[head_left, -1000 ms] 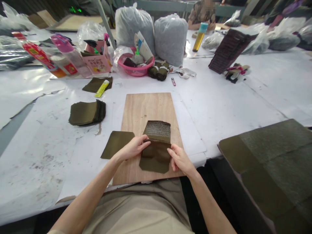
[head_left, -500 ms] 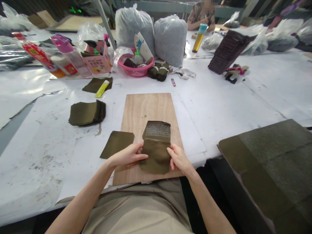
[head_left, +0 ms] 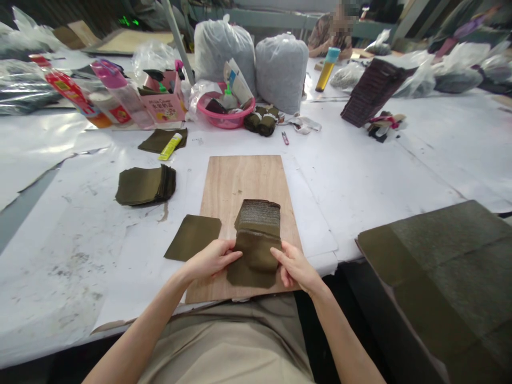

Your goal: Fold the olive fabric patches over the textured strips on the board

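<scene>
On the wooden board [head_left: 244,176] lies a fanned stack of olive fabric pieces [head_left: 261,213], its staggered upper edges showing greyish stripes. Over its lower part, both hands hold the top fabric piece [head_left: 256,249] by opposite side edges; it bows slightly between them. My left hand [head_left: 218,258] pinches the left edge, thumb on top and fingers partly hidden. At the right edge, my right hand [head_left: 295,265] grips with thumb or forefinger over the cloth and the other fingers curled. A single flat olive piece [head_left: 193,237] overlaps the board's left side.
A thicker olive stack [head_left: 144,185] sits at left, with a yellow tube [head_left: 170,146] behind it. Bottles, a pink basket [head_left: 226,118], small pink snips [head_left: 285,138] and stuffed bags [head_left: 281,72] stand farther back. Large olive sheets [head_left: 436,266] lie at right. Across the table is another person [head_left: 320,34].
My hands have shifted slightly on the top piece, which now bows and has separated a little from the striped edges above. The camera view has tilted slightly.
</scene>
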A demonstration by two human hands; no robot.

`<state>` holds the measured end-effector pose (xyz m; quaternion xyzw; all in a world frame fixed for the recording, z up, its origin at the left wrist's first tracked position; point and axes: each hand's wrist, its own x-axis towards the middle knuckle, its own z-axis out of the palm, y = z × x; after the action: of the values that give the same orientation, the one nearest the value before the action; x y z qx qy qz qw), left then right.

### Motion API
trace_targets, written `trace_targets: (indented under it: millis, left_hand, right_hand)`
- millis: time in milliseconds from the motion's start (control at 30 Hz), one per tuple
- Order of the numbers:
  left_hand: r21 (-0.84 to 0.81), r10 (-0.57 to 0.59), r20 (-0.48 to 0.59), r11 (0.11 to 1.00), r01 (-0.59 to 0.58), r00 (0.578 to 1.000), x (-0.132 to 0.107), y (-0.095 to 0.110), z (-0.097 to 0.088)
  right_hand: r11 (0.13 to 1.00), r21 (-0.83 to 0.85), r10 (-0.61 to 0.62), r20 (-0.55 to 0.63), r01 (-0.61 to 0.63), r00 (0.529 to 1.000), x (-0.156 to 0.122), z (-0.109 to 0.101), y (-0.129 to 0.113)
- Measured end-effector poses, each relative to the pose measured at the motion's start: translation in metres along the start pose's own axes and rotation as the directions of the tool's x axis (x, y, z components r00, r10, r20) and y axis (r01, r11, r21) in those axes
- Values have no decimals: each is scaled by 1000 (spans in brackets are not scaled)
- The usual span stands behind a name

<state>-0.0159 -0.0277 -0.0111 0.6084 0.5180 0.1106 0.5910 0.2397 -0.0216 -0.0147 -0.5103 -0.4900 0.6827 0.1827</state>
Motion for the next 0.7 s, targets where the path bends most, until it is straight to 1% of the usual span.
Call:
trace_targets:
  millis: [67,167,267,433,500,567,633,700]
  left_hand:
    - [30,3,-23,1000,-2,1000,0,0,2]
    - [61,-3,-61,998,6,998,1,0,4]
    - [121,14,-97,993,-2,995,2,-1,6]
    - [304,78,-140,952,-32,987,1,-2,8]
    - [413,78,-187,911,6,979,-2,0,10]
    - [537,70,-274,838,93,959,-6,5,12]
    - [633,84,-376,751,190,923,-10,11,15]
    - [673,143,-446,704,226,883,-10,16,16]
  right_hand:
    - [1000,-12,10,41,-10,999,-5,0,0]
    - [998,-45,42,52,-39,998,-8,1,2]
    - [997,-57,54,16,-53,998,-8,3,4]
    - [988,-127,81,-53,-87,995,-6,6,8]
    - [987,-141,68,-62,-76,996,-7,7,11]
    - [984,-168,52,-83,-65,995,-9,8,12]
    - [968,-240,37,-118,-65,992,-13,9,11]
    - [922,-379,9,-176,-76,984,-19,8,7]
